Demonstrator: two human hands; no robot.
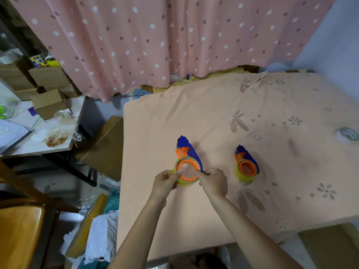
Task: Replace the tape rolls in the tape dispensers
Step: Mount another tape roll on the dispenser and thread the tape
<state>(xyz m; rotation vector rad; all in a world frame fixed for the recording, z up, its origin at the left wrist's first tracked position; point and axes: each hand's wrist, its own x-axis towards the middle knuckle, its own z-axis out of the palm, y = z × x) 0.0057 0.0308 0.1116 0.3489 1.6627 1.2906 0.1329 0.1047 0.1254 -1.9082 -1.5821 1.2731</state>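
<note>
While both hands pinched the yellow tape roll, left hand at 9 o'clock & right hand at 3, its blue dispenser ran long-axis toward 12, equally near both. Count: 2 dispensers, 2nd dispenser at 3 w/ roll; 1 spare roll far off at 2, on the peach cloth.

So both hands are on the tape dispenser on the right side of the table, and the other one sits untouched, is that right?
Not quite. In the head view the left hand and right hand grip the tape dispenser on the left, pinching its yellow tape roll from either side. The one that sits untouched is the dispenser on the right.
</note>
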